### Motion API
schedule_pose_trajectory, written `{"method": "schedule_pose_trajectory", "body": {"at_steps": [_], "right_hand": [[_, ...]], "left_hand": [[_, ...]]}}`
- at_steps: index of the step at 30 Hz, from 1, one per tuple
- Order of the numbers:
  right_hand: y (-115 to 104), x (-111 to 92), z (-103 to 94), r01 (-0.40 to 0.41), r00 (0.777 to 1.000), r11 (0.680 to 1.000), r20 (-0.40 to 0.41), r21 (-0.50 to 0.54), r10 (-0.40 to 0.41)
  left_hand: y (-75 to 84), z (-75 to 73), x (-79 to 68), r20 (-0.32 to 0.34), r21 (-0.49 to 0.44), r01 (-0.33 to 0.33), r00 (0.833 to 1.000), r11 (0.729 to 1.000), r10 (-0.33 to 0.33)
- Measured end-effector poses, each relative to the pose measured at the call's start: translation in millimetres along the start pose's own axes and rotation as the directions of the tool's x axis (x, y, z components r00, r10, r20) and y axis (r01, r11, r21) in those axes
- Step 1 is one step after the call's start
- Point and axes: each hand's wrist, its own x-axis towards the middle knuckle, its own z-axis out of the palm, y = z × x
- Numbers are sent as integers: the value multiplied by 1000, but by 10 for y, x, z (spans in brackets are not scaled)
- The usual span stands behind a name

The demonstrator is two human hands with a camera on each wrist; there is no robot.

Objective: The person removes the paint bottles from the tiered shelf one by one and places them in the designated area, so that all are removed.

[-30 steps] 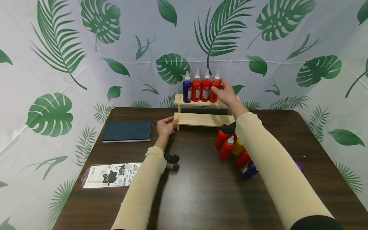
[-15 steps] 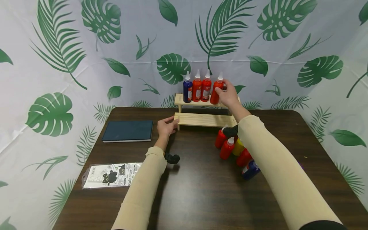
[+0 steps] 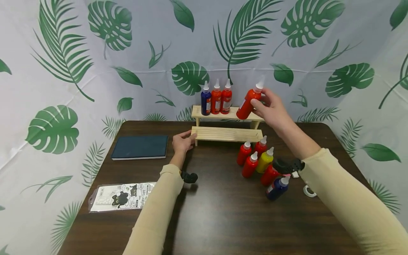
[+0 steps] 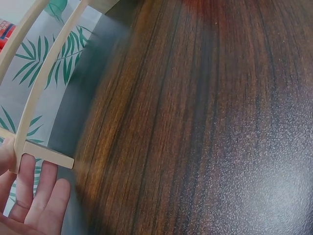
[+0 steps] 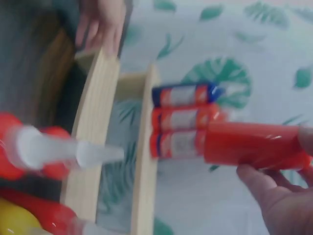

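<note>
My right hand (image 3: pixel 272 110) holds a red squeeze bottle (image 3: pixel 248 105) with a white nozzle, tilted and raised near the right end of the upper shelf of a two-tier wooden rack (image 3: pixel 224 134). In the right wrist view the bottle (image 5: pixel 249 143) lies between thumb and fingers. My left hand (image 3: pixel 182 143) grips the left end of the lower shelf, thumb on one side of the board (image 4: pixel 36 93) and fingers on the other. Upright on the upper shelf stand a blue bottle (image 3: pixel 206 101) and two red bottles (image 3: pixel 226 101), side by side.
On the table right of centre cluster several bottles: red (image 3: pixel 250 165), yellow (image 3: pixel 265 161) and blue (image 3: pixel 277 188). A white ring-shaped object (image 3: pixel 309 191) lies partly behind my right sleeve. At left are a dark notebook (image 3: pixel 139 147) and a ruler-set packet (image 3: pixel 121 196).
My right hand has moved right and toward me, lifting the red bottle off the upper shelf and tilting it. My left hand stays at the rack's end.
</note>
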Motion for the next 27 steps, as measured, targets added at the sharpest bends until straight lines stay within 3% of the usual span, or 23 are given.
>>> {"method": "schedule_pose_trajectory", "body": {"at_steps": [7, 14, 21, 27], "right_hand": [[-37, -781, -4, 5, 998, 996, 56, -88, 0], [329, -1380, 193, -5, 1000, 992, 6, -124, 6], [838, -1666, 525, -29, 993, 990, -118, -138, 13], [1136, -1726, 748, -129, 980, 973, -175, -192, 96]], "left_hand": [[-13, -13, 7, 23, 8, -6, 1000, 1000, 5], [-7, -8, 23, 12, 13, -2, 1000, 1000, 2], [4, -4, 11, 20, 7, 5, 1000, 1000, -5], [-3, -5, 17, 15, 6, -5, 1000, 1000, 5]]}}
